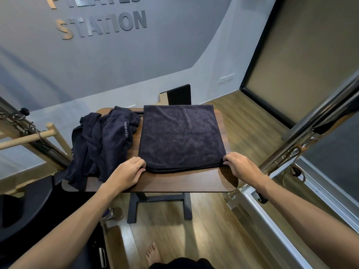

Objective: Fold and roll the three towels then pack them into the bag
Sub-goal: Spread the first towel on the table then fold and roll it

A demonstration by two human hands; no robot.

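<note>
On the right half of the counter (194, 181): one dark terry towel (181, 136), folded flat, near edge doubled; left hand (126, 171) and right hand (240, 165) each pinch a near corner, fingers (138, 165) curled onto the cloth. At the counter's left edge: heap of unfolded dark towels (101, 144), partly overhanging. Judged soft, light, limp and non-slip; best held at corners or hems, rolled from the near edge; no bag identifiable.

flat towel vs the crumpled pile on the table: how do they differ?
The flat towel lies folded and smooth, a neat rectangle; the crumpled pile is bunched and hangs over the table edge. The left hand and right hand grip the flat towel's near corners; nothing touches the pile. Both are dark cloth.
</note>
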